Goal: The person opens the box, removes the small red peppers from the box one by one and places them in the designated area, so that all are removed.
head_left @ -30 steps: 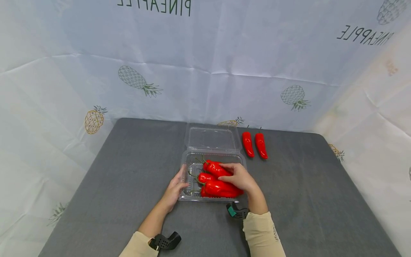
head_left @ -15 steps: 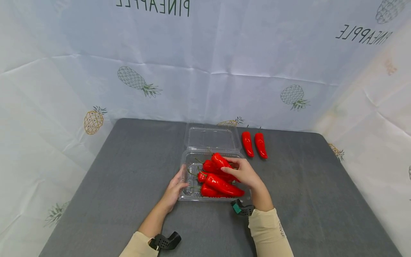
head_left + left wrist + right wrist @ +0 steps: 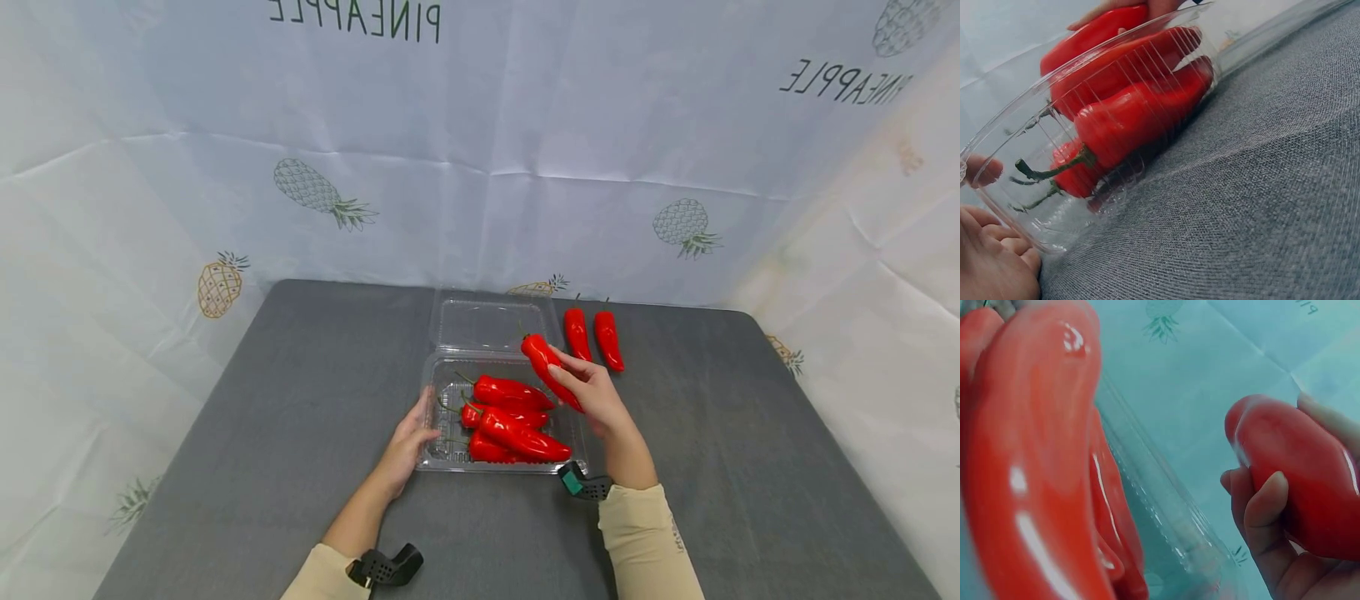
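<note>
several parts are hard to make out: the transparent lid point(image 3: 491, 325) blends into the grey tabletop point(image 3: 337, 375) near its far edge, the lower red peppers point(image 3: 525, 435) in the clear box point(image 3: 561, 427) are partly covered by those on top, and both forearms run off past the lower border of the head view. in the right wrist view the held pepper point(image 3: 540, 357) is cut off at the right border.

that pepper is in the air over the right side of the box, clear of the pile, pinched between the thumb and fingers of the right hand point(image 3: 595, 393); its stem end juts beyond the fingertips. the left hand point(image 3: 407, 435) grips the box's left wall, its grasp partly seen through blurry plastic.

the held pepper's stem end points towards the tabletop's far edge, its tip towards the near right corner, so its long axis runs slantwise. by the far edge, just right of the lid, two loose peppers point(image 3: 608, 340) lie side by side, stems towards that edge.
</note>
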Available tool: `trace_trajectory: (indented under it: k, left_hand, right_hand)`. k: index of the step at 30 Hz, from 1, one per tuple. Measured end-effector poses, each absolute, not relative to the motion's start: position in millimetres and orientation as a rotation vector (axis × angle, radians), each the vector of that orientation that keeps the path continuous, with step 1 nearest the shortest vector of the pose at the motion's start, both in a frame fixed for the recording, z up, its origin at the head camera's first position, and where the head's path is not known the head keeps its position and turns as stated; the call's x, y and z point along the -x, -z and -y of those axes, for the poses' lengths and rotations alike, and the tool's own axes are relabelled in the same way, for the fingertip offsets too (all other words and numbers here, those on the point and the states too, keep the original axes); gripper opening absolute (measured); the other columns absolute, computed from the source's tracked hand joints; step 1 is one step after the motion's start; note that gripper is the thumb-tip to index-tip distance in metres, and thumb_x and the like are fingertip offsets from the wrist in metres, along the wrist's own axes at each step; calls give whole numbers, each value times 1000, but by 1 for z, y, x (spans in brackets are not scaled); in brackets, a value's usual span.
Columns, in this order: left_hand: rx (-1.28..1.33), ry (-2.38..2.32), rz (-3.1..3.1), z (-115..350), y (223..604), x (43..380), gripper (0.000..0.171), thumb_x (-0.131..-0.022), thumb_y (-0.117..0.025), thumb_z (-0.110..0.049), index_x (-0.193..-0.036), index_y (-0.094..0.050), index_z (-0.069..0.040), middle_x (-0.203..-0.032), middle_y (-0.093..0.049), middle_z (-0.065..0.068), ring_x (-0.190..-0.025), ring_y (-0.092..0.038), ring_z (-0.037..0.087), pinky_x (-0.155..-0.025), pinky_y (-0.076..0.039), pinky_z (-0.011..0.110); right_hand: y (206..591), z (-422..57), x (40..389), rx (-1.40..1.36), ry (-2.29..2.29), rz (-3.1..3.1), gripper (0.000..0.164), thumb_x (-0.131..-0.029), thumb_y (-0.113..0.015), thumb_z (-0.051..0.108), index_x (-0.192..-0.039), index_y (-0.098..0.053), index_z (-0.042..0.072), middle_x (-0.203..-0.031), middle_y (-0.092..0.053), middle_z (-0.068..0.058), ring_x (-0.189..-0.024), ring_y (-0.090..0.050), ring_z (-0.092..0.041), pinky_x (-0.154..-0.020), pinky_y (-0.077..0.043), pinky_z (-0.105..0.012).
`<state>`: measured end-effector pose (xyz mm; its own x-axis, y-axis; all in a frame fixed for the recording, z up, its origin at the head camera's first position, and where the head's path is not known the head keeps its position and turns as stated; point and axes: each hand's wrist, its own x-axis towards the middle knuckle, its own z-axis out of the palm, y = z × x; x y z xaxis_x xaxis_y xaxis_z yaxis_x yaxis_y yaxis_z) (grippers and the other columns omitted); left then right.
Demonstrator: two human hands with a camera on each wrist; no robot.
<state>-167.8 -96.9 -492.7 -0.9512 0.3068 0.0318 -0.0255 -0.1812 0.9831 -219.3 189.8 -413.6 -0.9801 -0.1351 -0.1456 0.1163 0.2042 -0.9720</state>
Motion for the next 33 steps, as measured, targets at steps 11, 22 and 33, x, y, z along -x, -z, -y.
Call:
trace_trajectory:
  k: [11, 22, 33]
  left_hand:
    - [-342, -2232, -1856, 97, 495, 168, 74, -86, -39, 3, -146, 2, 6, -156, 7, 19, -143, 9, 31, -97, -16, -3]
    - [-350, -2239, -1845, 97, 496, 168, 74, -85, -40, 3, -147, 2, 5, -155, 6, 19, -143, 9, 31, -99, -16, -2]
    - [-343, -2241, -1836, 98, 495, 169, 74, -86, -39, 3, -147, 2, 5, -155, 5, 19, -143, 8, 31, -99, -16, -1]
  right_hand:
    - [413, -208, 225, -100, 1867, -2335, 51, -93, -53, 30, -140, -43, 12, -131, -48, -17, -88, -53, -14, -67, -54, -25]
    - [401, -232, 239, -184, 1902, -2351, 54, -96, -48, 32, -143, -35, 11, -145, -33, -17, -93, -47, -12, -68, -53, -21]
    - [396, -267, 259, -354, 2017, -2265, 64, -90, -52, 43, -144, -33, 16, -150, -27, -15, -95, -47, -7, -69, -52, -18]
